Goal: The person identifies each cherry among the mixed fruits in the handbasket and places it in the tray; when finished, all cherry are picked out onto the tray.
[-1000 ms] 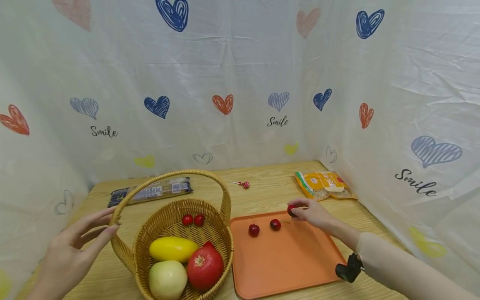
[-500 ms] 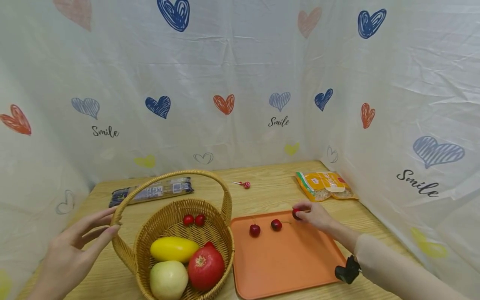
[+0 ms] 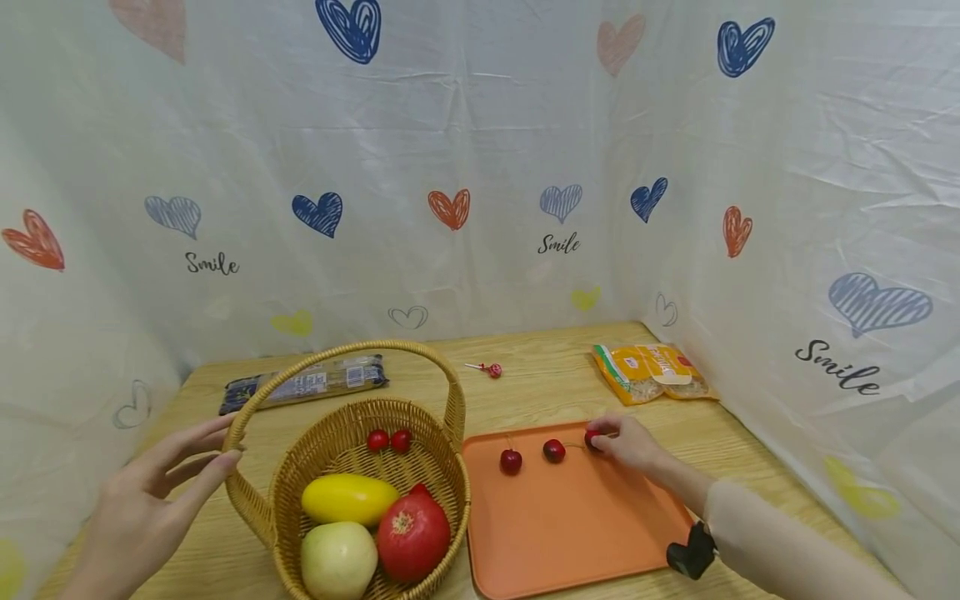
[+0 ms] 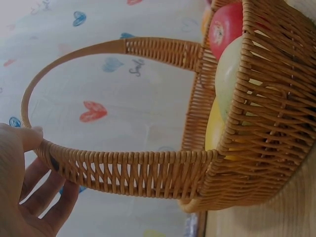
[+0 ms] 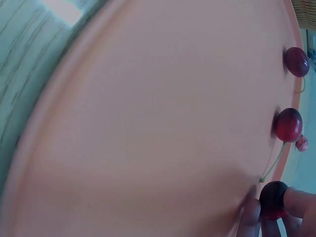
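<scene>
In the head view my left hand (image 3: 142,492) holds the wicker basket's (image 3: 442,417) handle at its left side; the left wrist view shows the thumb on one side and the fingers behind. Inside the basket lie a yellow oblong fruit (image 3: 349,499), a pale green apple-like fruit (image 3: 339,560), a red pomegranate (image 3: 414,535) and two red cherries (image 3: 388,441). My right hand (image 3: 628,442) pinches a dark red cherry (image 5: 273,198) at the far right corner of the orange tray (image 3: 555,533). Two more cherries, one left (image 3: 511,462) and one middle (image 3: 553,451), sit along the tray's far edge.
Behind the basket lies a long clear-and-blue packet (image 3: 315,382). A wrapped lollipop (image 3: 492,370) is on the wooden table (image 3: 525,400) beyond the tray. At the back right lies an orange food packet (image 3: 652,372). A heart-print curtain (image 3: 480,167) encloses the table.
My right hand has lowered the pinched cherry from above the tray's far edge toward its far right corner. The left hand stays on the basket handle.
</scene>
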A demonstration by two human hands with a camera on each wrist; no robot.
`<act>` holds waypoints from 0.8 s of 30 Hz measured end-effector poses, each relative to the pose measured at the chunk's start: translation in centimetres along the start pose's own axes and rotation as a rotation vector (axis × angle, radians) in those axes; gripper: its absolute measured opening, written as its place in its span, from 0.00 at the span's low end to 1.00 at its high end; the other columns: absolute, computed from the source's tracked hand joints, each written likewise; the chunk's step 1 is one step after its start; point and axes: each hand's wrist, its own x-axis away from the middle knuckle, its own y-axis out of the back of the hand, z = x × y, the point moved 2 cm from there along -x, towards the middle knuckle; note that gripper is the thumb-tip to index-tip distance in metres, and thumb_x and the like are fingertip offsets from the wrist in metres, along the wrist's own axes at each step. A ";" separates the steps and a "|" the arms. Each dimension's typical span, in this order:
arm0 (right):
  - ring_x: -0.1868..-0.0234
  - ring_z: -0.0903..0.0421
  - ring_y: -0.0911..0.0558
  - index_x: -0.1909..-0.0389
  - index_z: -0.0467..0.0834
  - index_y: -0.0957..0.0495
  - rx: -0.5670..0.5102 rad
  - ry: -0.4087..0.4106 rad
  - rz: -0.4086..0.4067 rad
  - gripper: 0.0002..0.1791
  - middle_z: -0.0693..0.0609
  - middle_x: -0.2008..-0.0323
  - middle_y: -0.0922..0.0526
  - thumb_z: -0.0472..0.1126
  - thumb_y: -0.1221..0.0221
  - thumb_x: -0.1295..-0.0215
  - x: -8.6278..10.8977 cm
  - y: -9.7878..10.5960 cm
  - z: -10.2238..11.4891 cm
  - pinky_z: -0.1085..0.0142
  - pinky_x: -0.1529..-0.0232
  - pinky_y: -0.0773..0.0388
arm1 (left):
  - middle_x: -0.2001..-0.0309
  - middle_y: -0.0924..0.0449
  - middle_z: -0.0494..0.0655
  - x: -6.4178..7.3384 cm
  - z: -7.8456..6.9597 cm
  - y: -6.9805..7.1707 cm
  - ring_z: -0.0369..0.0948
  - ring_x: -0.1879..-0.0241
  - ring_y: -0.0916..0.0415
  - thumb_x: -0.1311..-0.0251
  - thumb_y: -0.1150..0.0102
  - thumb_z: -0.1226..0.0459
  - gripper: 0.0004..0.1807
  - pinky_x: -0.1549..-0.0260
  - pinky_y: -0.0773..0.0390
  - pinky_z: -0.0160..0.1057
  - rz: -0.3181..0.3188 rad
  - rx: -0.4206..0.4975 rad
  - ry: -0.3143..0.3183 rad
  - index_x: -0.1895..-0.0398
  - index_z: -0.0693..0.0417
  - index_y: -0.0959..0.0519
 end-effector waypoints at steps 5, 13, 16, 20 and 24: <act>0.59 0.52 0.22 0.55 0.33 0.21 0.030 -0.034 -0.009 0.11 0.44 0.58 0.20 0.32 0.42 0.37 0.1 -0.3 -0.1 0.63 0.61 0.21 | 0.52 0.24 0.27 0.0 -0.1 0.0 0.23 0.57 0.26 0.48 0.39 0.82 0.25 0.59 0.24 0.16 -0.001 0.009 0.005 0.45 0.63 0.24; 0.61 0.54 0.22 0.55 0.34 0.21 0.031 -0.047 -0.010 0.11 0.46 0.59 0.19 0.33 0.42 0.37 0.2 -0.5 -0.4 0.67 0.66 0.23 | 0.52 0.24 0.28 0.0 -0.2 0.0 0.24 0.57 0.25 0.49 0.40 0.83 0.25 0.59 0.24 0.16 -0.003 0.015 -0.004 0.45 0.64 0.24; 0.61 0.54 0.22 0.55 0.35 0.21 0.050 -0.043 -0.014 0.11 0.47 0.59 0.19 0.33 0.42 0.37 0.2 -0.5 -0.5 0.66 0.64 0.22 | 0.52 0.24 0.29 0.0 -0.2 0.1 0.24 0.57 0.25 0.49 0.40 0.83 0.25 0.58 0.24 0.17 -0.003 0.022 -0.005 0.45 0.64 0.24; 0.61 0.53 0.22 0.55 0.34 0.21 0.066 -0.029 -0.013 0.11 0.45 0.59 0.19 0.33 0.42 0.37 0.0 -0.4 -0.6 0.64 0.64 0.22 | 0.52 0.24 0.29 0.0 -0.2 0.1 0.24 0.57 0.25 0.48 0.40 0.82 0.24 0.58 0.24 0.17 0.004 0.016 -0.007 0.45 0.64 0.24; 0.59 0.50 0.21 0.54 0.33 0.21 0.077 -0.005 -0.011 0.12 0.43 0.57 0.19 0.33 0.43 0.38 -0.2 -0.1 -0.5 0.60 0.60 0.20 | 0.52 0.24 0.29 -0.1 -0.3 0.1 0.23 0.58 0.25 0.48 0.39 0.81 0.23 0.59 0.24 0.17 0.008 -0.001 -0.015 0.46 0.64 0.24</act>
